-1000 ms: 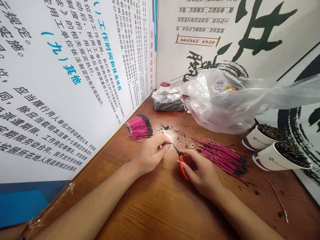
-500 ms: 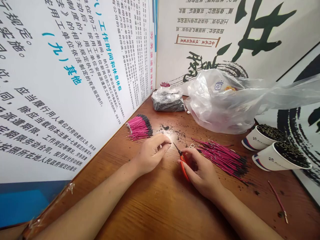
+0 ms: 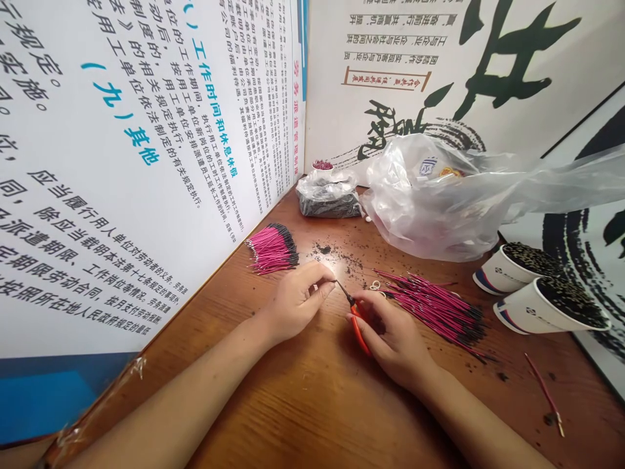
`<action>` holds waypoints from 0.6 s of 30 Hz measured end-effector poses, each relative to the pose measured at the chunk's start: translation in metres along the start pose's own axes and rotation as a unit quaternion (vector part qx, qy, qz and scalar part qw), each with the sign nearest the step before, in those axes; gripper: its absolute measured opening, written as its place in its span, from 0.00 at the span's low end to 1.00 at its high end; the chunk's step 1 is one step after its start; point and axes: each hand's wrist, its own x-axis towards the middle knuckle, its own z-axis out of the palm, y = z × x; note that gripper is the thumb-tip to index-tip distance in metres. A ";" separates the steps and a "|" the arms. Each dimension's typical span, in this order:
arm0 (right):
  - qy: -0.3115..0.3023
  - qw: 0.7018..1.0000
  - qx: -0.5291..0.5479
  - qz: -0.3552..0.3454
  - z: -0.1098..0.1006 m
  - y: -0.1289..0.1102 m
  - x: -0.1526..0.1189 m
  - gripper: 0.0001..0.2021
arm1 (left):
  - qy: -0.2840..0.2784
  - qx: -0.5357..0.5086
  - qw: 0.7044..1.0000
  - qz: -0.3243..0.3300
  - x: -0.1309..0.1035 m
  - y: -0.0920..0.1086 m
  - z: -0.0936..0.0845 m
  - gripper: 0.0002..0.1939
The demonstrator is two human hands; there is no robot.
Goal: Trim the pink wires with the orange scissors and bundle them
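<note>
My right hand (image 3: pixel 385 332) is closed around needle-nose pliers (image 3: pixel 359 326) with orange-red handles, their slim dark jaws pointing up and left. The jaw tips meet the fingertips of my left hand (image 3: pixel 300 296), or very nearly so. Thumb and forefinger of that hand are pinched together, and what they hold is mostly hidden; only a small dark end shows. Just right of the pliers lies a loose pile of magenta wires with black ends (image 3: pixel 434 309). Beyond my left hand sits a tidier bundle of similar wires (image 3: pixel 273 249).
Two paper cups (image 3: pixel 549 306) full of small dark pieces stand at the right, near a single reddish wire (image 3: pixel 544 391). At the back are a clear plastic bag (image 3: pixel 430 215), a smaller bag of dark material (image 3: pixel 328 198) and a small cup (image 3: pixel 322 165). Printed panels (image 3: pixel 146 163) border the table.
The pliers' jaws have moved slightly left, closing the small gap to my left fingertips. My left hand stays almost in place.
</note>
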 end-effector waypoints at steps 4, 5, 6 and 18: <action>0.001 1.000 -0.012 -0.006 -0.001 0.000 0.001 0.10 | 0.000 0.001 1.000 0.003 0.000 0.000 0.000 0.06; 0.002 1.000 -0.012 -0.002 0.000 0.000 0.001 0.09 | 0.001 0.000 1.000 0.003 0.000 0.000 0.000 0.06; 0.002 1.000 -0.010 0.003 0.000 0.001 0.001 0.08 | 0.001 -0.002 1.000 0.002 0.000 0.000 0.000 0.06; -0.008 1.000 0.021 0.013 0.002 0.001 -0.002 0.08 | 0.000 -0.009 1.000 0.001 0.000 -0.001 0.001 0.06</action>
